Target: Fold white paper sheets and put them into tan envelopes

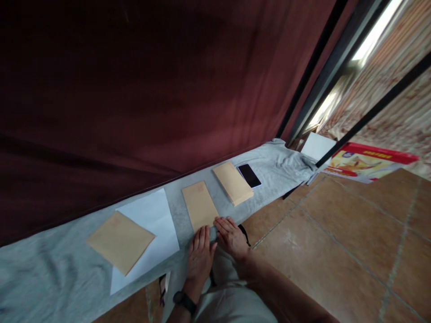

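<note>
My left hand point(200, 255) lies flat, fingers together and stretched out, on the grey cloth point(40, 269) just below a single brown envelope point(199, 205). My right hand point(230, 236) rests beside it, fingers flat, touching the envelope's near corner. Neither hand holds anything. A watch is on my left wrist. A stack of brown envelopes point(233, 182) lies further right, a black phone point(249, 175) beside it. To the left, another brown envelope point(120, 242) lies on a white sheet point(155, 215).
A dark red curtain point(134, 89) hangs behind the cloth. Tiled floor point(336, 233) spreads to the right. A white sheet point(317, 146) and a red and yellow printed box point(365, 162) lie at the far right by black metal bars.
</note>
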### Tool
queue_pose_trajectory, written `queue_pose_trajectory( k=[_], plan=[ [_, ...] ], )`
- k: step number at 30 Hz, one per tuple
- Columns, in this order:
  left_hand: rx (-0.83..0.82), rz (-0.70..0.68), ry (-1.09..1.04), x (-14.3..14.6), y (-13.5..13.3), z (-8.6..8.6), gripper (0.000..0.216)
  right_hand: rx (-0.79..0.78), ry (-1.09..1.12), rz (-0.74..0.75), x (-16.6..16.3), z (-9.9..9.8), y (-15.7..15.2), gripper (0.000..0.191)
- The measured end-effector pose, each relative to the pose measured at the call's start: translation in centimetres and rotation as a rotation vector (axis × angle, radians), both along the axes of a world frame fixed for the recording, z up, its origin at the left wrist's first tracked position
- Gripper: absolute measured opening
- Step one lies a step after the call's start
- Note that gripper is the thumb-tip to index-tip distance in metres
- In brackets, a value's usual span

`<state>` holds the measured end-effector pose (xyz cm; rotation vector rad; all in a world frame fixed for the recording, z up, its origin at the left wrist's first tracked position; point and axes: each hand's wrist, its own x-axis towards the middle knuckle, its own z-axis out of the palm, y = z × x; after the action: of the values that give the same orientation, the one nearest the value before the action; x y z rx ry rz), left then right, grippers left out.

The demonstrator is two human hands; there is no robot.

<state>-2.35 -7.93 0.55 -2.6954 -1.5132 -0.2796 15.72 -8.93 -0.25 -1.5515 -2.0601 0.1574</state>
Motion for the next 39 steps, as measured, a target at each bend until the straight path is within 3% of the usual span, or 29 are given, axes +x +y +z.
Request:
queue_pose_trajectory(
  k=[6,21,30,34,39],
  plan=[
    [0.002,0.014,0.049,0.5,0.5,1.2,0.051,-0.003,0.003,-0.040,-0.1,0.4,-0.1,0.049],
    [0.024,-0.023,0.083,0.2,1.3,2.0,0.046,-0.036,0.047,-0.030,0.0,0.1,0.3,0.048],
    [0.069,-0.004,0.051,0.0,0.7,0.4,0.049,0.000,-0.107,0.068,-1.1,-1.0,0.6,0.049],
    [0.089,-0.011,-0.090,-1.1,0.2,-0.9,0.047,0.000,-0.098,0.011,-1.2,-1.2,0.1,0.053],
    [0.060,0.118,-0.344,-1.9,0.7,-1.9,0.044,0.041,-0.090,-0.015,-0.8,-1.1,0.1,0.050]
  ],
)
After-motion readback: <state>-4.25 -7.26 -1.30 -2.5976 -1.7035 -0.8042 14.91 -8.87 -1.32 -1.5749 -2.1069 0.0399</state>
